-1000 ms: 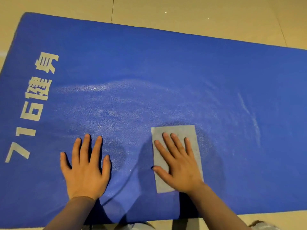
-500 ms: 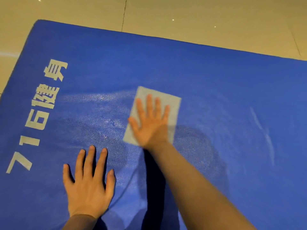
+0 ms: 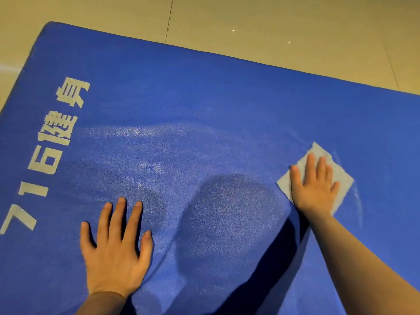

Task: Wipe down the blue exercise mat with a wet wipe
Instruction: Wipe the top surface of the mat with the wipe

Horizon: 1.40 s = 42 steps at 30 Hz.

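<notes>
The blue exercise mat (image 3: 204, 92) lies flat on the floor and fills most of the view, with pale printed characters along its left end. My right hand (image 3: 314, 185) presses flat on a pale grey wet wipe (image 3: 341, 176) at the right of the mat, fingers spread over it; the wipe shows around the hand as a tilted rectangle. My left hand (image 3: 116, 248) rests palm down on the mat at the lower left, fingers apart, holding nothing. A damp sheen marks the mat's middle.
Beige tiled floor (image 3: 272, 23) lies beyond the mat's far edge and left corner, with a tile joint (image 3: 169, 19) running away from me. Shadows of my head and arms fall on the mat's near centre.
My right hand has slid the wipe from the near centre up and across, then far to the right side of the mat. My left hand has stayed planted.
</notes>
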Each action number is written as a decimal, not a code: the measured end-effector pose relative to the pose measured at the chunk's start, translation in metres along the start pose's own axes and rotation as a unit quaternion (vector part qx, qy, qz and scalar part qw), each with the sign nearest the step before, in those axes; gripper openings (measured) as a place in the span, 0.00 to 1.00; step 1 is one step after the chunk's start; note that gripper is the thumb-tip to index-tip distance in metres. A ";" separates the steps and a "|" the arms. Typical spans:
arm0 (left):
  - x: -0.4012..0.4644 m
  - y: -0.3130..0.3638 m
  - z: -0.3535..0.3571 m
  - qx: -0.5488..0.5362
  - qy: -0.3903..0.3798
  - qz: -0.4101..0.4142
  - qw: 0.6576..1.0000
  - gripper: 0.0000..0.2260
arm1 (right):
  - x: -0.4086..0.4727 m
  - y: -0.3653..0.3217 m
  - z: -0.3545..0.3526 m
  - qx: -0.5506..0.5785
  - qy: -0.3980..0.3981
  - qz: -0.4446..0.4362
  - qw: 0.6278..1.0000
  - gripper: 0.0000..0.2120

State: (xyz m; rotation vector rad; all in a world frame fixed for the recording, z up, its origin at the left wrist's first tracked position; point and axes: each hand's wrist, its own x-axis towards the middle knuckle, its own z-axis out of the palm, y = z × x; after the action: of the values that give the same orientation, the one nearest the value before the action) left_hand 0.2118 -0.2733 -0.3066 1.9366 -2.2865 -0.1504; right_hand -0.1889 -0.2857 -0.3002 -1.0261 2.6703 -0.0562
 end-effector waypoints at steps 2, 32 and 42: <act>0.000 0.000 -0.001 0.000 -0.001 0.000 1.000 0.27 | -0.011 -0.001 0.008 0.014 0.026 0.055 0.998 0.31; 0.162 0.083 0.039 -0.018 0.010 -0.108 0.994 0.29 | 0.046 -0.153 0.031 -0.045 0.064 -0.201 0.976 0.34; 0.168 0.091 0.037 -0.016 0.047 -0.113 0.992 0.29 | 0.141 -0.140 0.008 -0.038 0.056 -0.370 0.927 0.34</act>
State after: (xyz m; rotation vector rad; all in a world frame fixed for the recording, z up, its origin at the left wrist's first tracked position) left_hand 0.0897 -0.4246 -0.3206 2.1344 -1.9897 -0.1149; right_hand -0.1952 -0.4827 -0.3238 -2.0473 2.2244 -0.1648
